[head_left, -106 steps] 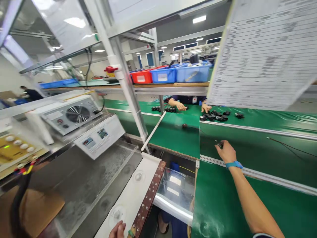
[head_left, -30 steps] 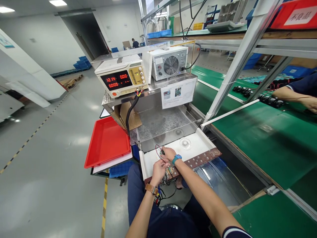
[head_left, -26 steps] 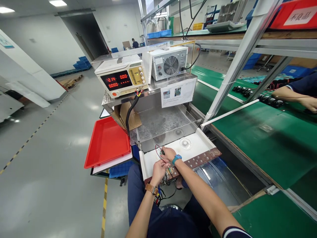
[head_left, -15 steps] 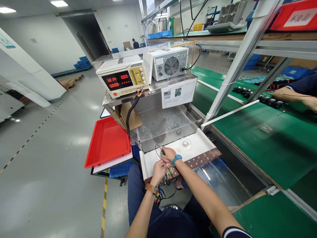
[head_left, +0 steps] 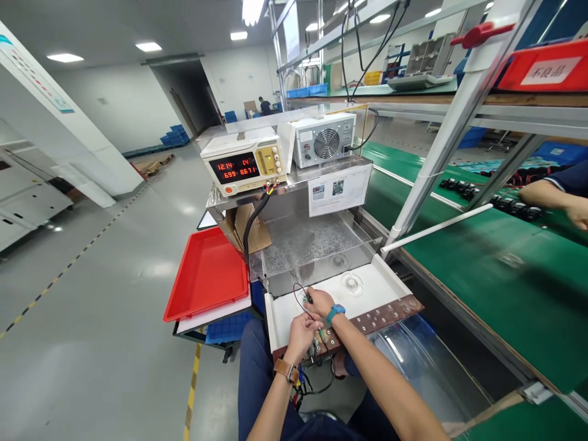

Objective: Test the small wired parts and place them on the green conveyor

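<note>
The right hand's (head_left: 320, 301) fingers pinched a small dark part (head_left: 309, 299) over the white tray (head_left: 386, 283); the left hand's (head_left: 302, 334) fingertips were pressed together on a thin wire (head_left: 294, 289) — near the brown strip (head_left: 390, 311). Beyond stood a power supply (head_left: 239, 165), red digits lit.

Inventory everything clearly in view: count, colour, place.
Ledge: one, white, below centre
Perforated strip: one, brown, ledge's front
Small part: one, black, above ledge
Wire: one, dark red, beside small part
Fan unit: one, grey, upper centre
Power supply: one, cream, beside fan unit
Sheet: one, white, below fan unit
Tray: one, red, left
Labelled bin: one, red, upper right
Work surface: count unclear, green, right
Loose parts: several, black, right
Co-worker's hand: one, right edge
Left hand: one, bare, at wire
Right hand: one, bare, on small part
</note>
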Demonstrator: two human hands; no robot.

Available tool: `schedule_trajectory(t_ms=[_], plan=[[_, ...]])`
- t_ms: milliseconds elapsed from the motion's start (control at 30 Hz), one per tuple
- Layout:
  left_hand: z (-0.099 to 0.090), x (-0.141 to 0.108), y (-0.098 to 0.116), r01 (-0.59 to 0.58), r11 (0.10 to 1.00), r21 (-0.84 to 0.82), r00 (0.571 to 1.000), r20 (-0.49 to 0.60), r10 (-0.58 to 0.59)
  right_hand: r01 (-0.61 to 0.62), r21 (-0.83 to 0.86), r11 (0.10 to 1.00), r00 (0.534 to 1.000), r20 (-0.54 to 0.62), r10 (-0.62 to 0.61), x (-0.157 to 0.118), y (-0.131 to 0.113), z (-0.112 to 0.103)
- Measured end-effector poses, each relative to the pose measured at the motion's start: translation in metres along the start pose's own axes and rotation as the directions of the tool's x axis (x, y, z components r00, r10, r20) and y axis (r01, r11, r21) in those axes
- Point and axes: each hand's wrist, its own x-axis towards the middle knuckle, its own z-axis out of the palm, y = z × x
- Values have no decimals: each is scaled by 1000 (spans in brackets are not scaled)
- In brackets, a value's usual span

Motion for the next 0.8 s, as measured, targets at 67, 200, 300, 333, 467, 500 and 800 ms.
schedule_trajectory(t_ms=[67, 200, 300, 333, 467, 500, 800], plan=[[1, -1, 2, -2, 1000, 9, 1000, -7, 2, 10, 15, 1000, 1000, -4, -10, 0, 0, 2], [1, -3, 6, 4, 1000, 12, 1000, -14, -3, 25, 31, 999, 999, -28, -24, 2, 1, 8], [1, -4, 9, 6, 1000, -14, 1000, 0, -6, 26, 29, 999, 999, -44, -24, 3, 1, 10], [1, -5, 9, 3, 1000, -21, 1000, 2, -3, 25, 27, 999, 999, -48, -24, 3, 1, 10], [1, -5, 8, -25, 1000, -14, 1000, 1, 25, 22, 17, 1000, 999, -48, -21, 2, -1, 7], [1, -4, 8, -33, 999, -5, 999, -2, 33, 19, 14, 1000, 999, -44, -19, 2, -3, 6], [-5, 0, 6, -40, 995, 87, 990, -132, 51, -58, 441, 896, 850, -448, 276, -12, 8, -38]])
